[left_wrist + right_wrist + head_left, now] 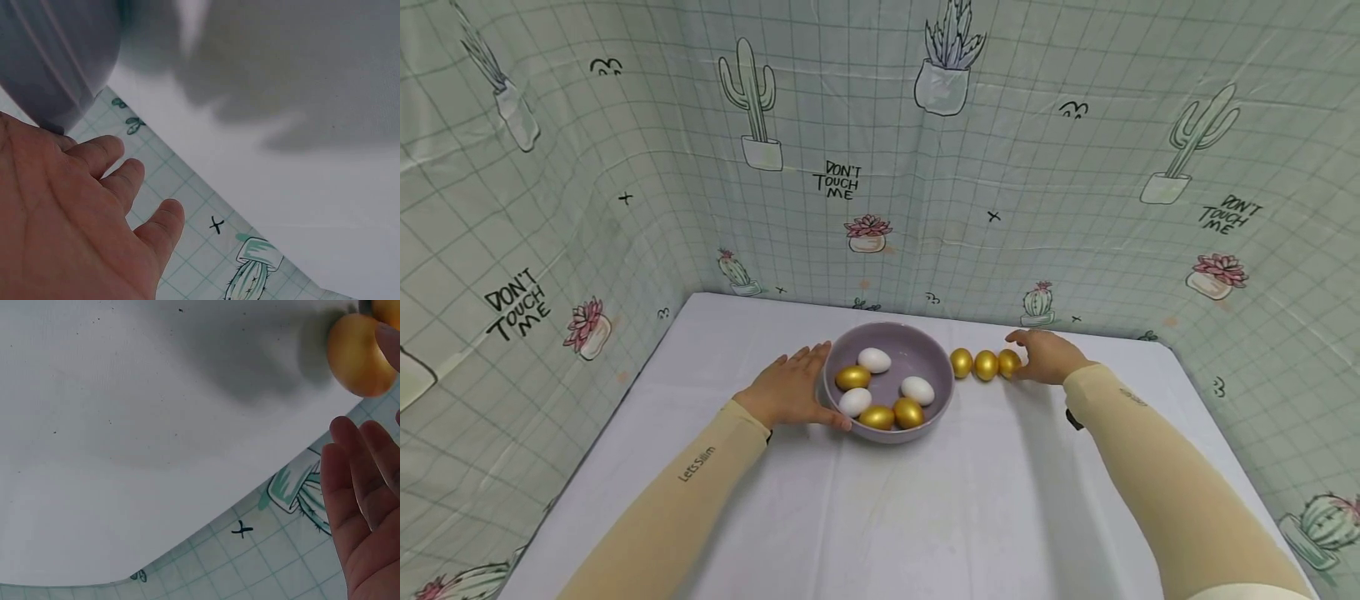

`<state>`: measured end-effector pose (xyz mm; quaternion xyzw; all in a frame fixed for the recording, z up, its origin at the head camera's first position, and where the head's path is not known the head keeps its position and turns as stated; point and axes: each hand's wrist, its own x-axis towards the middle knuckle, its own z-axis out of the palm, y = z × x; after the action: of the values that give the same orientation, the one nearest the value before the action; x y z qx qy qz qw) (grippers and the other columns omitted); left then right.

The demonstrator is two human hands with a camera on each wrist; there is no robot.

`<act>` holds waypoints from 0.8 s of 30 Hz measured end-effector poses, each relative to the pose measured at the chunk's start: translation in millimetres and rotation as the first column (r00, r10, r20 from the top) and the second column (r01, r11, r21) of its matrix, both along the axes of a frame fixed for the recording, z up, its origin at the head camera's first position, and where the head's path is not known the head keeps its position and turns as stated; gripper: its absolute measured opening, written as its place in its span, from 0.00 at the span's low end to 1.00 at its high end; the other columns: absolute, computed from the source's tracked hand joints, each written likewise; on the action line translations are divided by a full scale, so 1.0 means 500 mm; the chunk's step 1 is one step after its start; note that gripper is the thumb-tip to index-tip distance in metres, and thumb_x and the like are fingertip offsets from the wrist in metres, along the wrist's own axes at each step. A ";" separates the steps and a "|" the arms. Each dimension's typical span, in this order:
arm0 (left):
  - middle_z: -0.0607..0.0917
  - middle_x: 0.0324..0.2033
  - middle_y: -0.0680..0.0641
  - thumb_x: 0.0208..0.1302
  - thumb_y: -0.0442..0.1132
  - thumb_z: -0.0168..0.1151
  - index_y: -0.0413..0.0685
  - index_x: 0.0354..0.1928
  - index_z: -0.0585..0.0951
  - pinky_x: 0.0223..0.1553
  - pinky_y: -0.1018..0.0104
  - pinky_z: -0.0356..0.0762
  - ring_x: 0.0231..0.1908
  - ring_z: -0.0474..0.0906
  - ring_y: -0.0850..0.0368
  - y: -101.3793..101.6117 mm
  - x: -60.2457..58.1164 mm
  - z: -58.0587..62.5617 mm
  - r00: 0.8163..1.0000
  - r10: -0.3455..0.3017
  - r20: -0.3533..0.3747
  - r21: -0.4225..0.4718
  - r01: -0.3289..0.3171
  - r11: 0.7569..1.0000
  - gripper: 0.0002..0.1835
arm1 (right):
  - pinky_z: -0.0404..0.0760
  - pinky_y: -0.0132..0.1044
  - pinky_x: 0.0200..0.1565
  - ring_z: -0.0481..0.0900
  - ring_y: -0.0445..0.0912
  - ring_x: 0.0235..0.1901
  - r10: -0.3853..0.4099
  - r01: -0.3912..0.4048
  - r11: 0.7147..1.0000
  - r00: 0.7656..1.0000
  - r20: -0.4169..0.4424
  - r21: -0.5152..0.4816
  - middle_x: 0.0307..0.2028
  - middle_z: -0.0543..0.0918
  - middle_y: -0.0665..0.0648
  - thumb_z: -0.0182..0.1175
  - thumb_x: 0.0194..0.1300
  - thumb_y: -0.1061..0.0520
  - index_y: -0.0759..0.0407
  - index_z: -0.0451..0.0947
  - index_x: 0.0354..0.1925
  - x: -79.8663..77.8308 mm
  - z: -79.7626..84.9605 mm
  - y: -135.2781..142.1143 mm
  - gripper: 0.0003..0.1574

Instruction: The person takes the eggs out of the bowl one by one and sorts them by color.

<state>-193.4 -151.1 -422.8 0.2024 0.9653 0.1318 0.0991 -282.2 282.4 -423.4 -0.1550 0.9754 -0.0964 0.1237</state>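
A round mauve bowl (891,439) holds white eggs (874,360) and golden eggs (877,417). At its left side is my left hand (797,387), fingers extended along the outer wall and thumb at the near rim. In the left wrist view the bowl wall (62,50) rises beside the palm. Three golden eggs (986,365) stand in a row to the right of the bowl. My right hand (1047,357) reaches around the rightmost one, thumb and forefinger spread. In the right wrist view a digit overlaps that golden egg (356,356), while the other fingers (350,462) stay apart from it.
A white table (925,517) lies under everything. Behind and beside it hangs a pale green grid cloth (1060,167) printed with cacti and lettering. Light sleeves (677,492) cover both forearms.
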 end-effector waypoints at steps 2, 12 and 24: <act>0.56 0.75 0.39 0.40 0.81 0.66 0.37 0.78 0.49 0.69 0.39 0.52 0.73 0.52 0.39 0.000 0.001 0.001 1.000 -0.001 0.001 -0.002 0.001 1.000 0.74 | 0.74 0.60 0.55 0.76 0.64 0.55 0.003 -0.003 1.000 1.000 -0.015 -0.002 0.59 0.77 0.71 0.72 0.58 0.57 0.65 0.71 0.66 0.000 0.008 0.002 0.40; 0.56 0.76 0.39 0.40 0.81 0.65 0.37 0.78 0.49 0.69 0.38 0.52 0.73 0.52 0.39 0.000 0.001 0.002 1.000 0.001 0.003 -0.007 -0.001 1.000 0.74 | 0.78 0.57 0.51 0.80 0.60 0.52 0.059 -0.062 0.997 0.995 -0.081 -0.034 0.62 0.75 0.67 0.71 0.61 0.56 0.63 0.69 0.68 0.002 0.067 -0.025 0.40; 0.56 0.75 0.37 0.40 0.81 0.65 0.37 0.78 0.49 0.69 0.38 0.51 0.73 0.52 0.39 0.002 0.002 0.001 1.000 -0.002 -0.002 -0.016 0.002 1.000 0.74 | 0.81 0.51 0.50 0.81 0.56 0.53 0.203 -0.209 0.977 0.973 -0.107 -0.050 0.64 0.74 0.61 0.72 0.60 0.55 0.56 0.70 0.68 0.021 0.110 -0.145 0.40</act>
<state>-192.6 -150.0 -422.2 0.2025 0.9662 0.1240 0.1000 -271.8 210.0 -368.5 -0.2636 0.9557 -0.1049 0.0786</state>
